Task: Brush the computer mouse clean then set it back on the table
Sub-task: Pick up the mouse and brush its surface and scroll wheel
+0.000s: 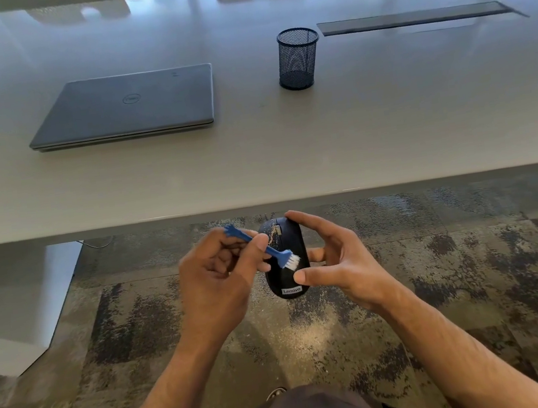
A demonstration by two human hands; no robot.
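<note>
- Black oval plastic computer mouse (pixel 287 270) — labelled "Lenovo", dusted with pale specks — held below the table edge, over the carpet, gripped by the right hand (pixel 341 262).
- Small blue plastic brush (pixel 267 249), white bristles on the mouse, pinched by the left hand (pixel 223 279).
- Pale smooth table (pixel 288 152): closed grey "Dell" laptop (pixel 126 106), black mesh cylindrical pen cup (pixel 298 58).

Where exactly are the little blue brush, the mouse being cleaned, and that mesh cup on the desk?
blue brush (pixel 290 260): head view, on its white bristles.
mouse (pixel 291 290): head view, on the near end by the logo.
mesh cup (pixel 298 59): head view, on its side wall.
</note>
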